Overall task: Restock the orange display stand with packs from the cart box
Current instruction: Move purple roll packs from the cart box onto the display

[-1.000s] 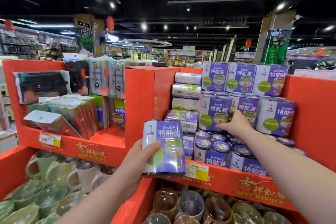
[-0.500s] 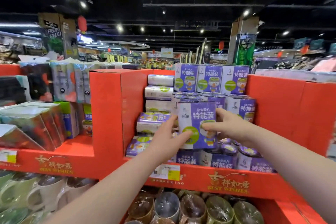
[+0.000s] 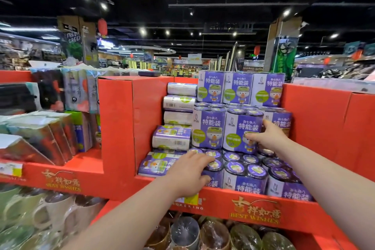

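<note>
Right hand (image 3: 263, 138) clasps the side of an upright purple pack (image 3: 239, 126) on the second tier of the orange display stand (image 3: 121, 128), apparently squaring it in line, while the left hand (image 3: 190, 172) rests flat-fingered on the bottom-row packs (image 3: 243, 186), probably steadying the base.

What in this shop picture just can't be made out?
- The cart box: outside the head view, beyond the frame edge.
- Yellow price tag: partly behind the left hand, head view.
- Small print on the sideways pack: too small, head view.
- Boxes on the left shelf: blurred, head view.
</note>
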`<state>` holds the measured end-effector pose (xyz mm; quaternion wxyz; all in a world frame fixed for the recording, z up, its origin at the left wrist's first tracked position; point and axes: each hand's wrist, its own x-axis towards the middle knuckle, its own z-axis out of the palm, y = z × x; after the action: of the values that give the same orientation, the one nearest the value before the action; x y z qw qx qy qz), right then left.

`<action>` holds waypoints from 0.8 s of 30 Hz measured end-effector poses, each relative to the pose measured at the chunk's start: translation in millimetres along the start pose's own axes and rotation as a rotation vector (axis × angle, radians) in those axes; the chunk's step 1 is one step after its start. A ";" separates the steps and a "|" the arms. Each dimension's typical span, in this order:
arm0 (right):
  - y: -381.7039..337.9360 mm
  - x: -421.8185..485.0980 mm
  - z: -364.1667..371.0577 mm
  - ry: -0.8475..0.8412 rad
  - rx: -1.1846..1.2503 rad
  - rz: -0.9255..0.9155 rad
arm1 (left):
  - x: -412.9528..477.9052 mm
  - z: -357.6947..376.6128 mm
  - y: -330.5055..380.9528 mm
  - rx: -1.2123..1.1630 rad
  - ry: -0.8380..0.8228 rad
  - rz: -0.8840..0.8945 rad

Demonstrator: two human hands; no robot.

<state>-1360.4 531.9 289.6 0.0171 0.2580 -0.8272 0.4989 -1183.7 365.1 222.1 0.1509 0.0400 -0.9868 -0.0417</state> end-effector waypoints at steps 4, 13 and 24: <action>4.6 5.7 4.1 0.046 -0.090 0.006 | -0.2 -1.3 1.1 -0.022 -0.003 -0.012; -1.2 -8.1 14.6 0.084 -0.356 0.070 | -4.2 -0.9 6.7 -0.027 -0.015 -0.072; -37.7 -97.8 46.8 -0.060 -0.580 -0.516 | -78.2 1.4 -8.7 -0.013 0.121 -0.333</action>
<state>-1248.2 519.0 269.0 0.1898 0.4566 -0.8419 0.2160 -1109.1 363.7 197.0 0.2011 0.2043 -0.9555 -0.0698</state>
